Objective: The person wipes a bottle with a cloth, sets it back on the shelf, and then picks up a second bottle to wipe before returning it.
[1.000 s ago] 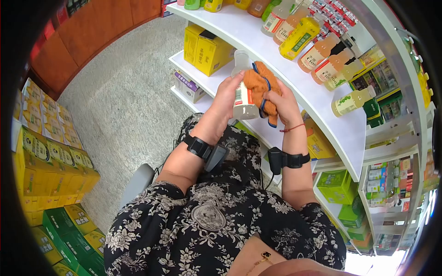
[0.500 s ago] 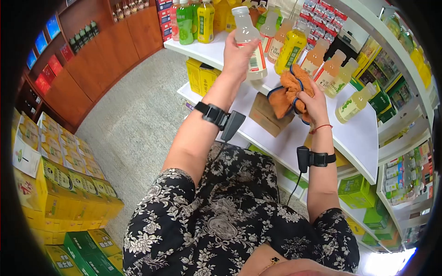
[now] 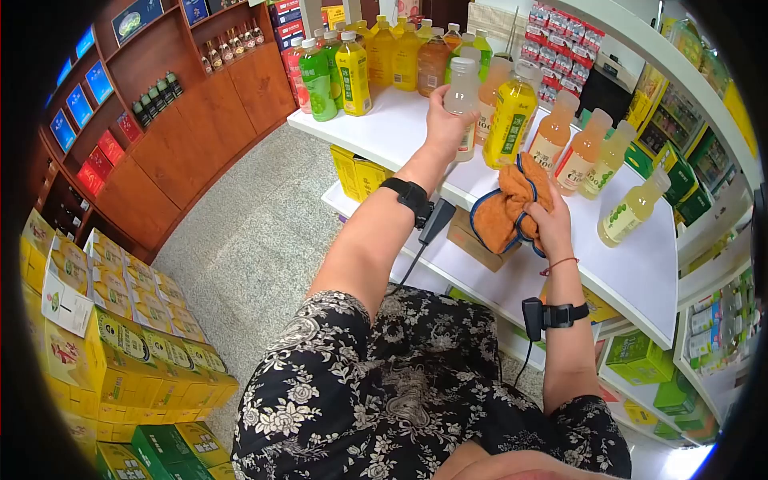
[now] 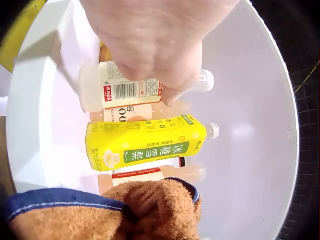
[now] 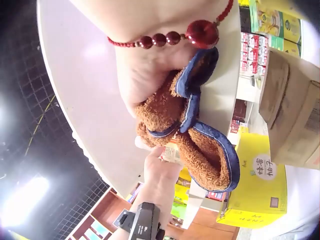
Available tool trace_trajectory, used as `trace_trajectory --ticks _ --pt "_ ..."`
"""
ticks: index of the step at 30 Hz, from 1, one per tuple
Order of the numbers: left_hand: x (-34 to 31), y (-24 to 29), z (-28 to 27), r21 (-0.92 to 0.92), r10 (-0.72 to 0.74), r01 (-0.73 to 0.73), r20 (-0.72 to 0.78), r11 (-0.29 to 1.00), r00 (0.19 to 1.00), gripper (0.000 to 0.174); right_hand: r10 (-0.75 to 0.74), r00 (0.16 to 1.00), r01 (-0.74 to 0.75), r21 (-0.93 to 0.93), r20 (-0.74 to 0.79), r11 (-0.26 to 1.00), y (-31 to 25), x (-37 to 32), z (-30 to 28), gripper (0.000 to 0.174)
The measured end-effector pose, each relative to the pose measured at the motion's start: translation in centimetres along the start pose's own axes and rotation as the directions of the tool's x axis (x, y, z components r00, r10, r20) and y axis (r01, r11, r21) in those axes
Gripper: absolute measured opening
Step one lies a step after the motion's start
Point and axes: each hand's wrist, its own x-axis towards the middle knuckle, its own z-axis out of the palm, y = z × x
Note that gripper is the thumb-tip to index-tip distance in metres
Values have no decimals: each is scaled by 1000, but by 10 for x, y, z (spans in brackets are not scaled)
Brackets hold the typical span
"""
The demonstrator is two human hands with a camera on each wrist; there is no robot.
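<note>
1. Clear plastic bottle [image 3: 462, 86], with cloudy pale liquid inside and a white cap, at one o'clock in the head view, over the white curved shelf [image 3: 640, 280]; whether its base touches the shelf, I cannot tell.
2. The left hand [image 3: 448, 124] has its fingers clamped round the upper part of this bottle.
3. The right hand [image 3: 552, 224] has its fingers clamped on a bunched orange-brown terry cloth [image 3: 508, 212] with dark-blue edging; a loose fold hangs toward nine o'clock from that hand.
4. A yellow-wrapped plastic bottle [image 3: 512, 120] with a green label panel stands just beside the cloudy bottle, between three and four o'clock from it. Toward four o'clock follow two peach-coloured drink bottles [image 3: 586, 152], then two pale-green ones with green-fruit labels [image 3: 624, 216].
5. Half a second ago the cloudy bottle was tilted at the shelf's front edge; now it is more upright and nearer its neighbours. A second ago the cloth touched it; now they are apart.
6. The left wrist view makes out a barcode and red patch on its label, unreadable from the head. The right wrist view shows large dark-red beads on the bracelet [image 5: 202, 34], merely a thin red band from the head.
</note>
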Motion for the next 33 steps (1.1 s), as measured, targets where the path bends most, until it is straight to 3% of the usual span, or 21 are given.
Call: trace_trajectory --ticks 4,9,13,15,17,19,20,22,26,28,29,31,32,33 --pt "3 -9 5 46 9 -11 34 999 999 72 3 1000 -4 -38 -16 999 2 -1 -1 63" --pt "3 -22 -7 244 120 -144 111 959 987 79 3 1000 -3 -21 -5 1000 3 -4 0 64" --pt "-10 8 -30 202 131 -161 155 966 979 73 21 1000 -22 -55 -20 998 3 -7 0 64" --pt "3 15 -56 384 233 -161 -150 909 961 67 22 999 -24 -67 -32 997 3 -8 0 64" --pt "35 8 -93 546 386 -148 -352 824 852 71 2 1000 -3 -53 -4 999 1 -8 0 65" --pt "61 3 -125 673 442 16 -504 740 742 79 17 1000 -18 -59 -9 998 -2 -11 2 65" --pt "68 3 -135 673 444 13 -503 740 742 79 23 1000 -24 -62 -16 998 -3 -11 3 65" --pt "78 3 -149 706 378 144 -527 694 761 86 26 1000 -27 -59 -13 998 -4 -11 4 65" --pt "94 -11 -169 719 329 210 -532 663 780 89 31 999 -31 -12 4 999 -3 -13 4 65" --pt "109 -21 -182 799 407 263 -522 541 750 82 41 999 -41 2 -6 999 -3 -14 4 65" --pt "116 -25 -191 800 409 254 -517 543 752 82 50 999 -50 17 -8 999 -3 -13 4 65" --pt "127 -30 -208 714 214 282 -519 640 827 79 44 999 -43 2 -13 999 -1 -13 3 65" --pt "129 -34 -210 770 283 300 -521 563 805 74 42 999 -42 -14 -13 999 0 -12 2 65" --pt "126 -30 -209 770 281 296 -517 566 808 74 40 999 -40 -16 -19 999 -1 -13 3 65"
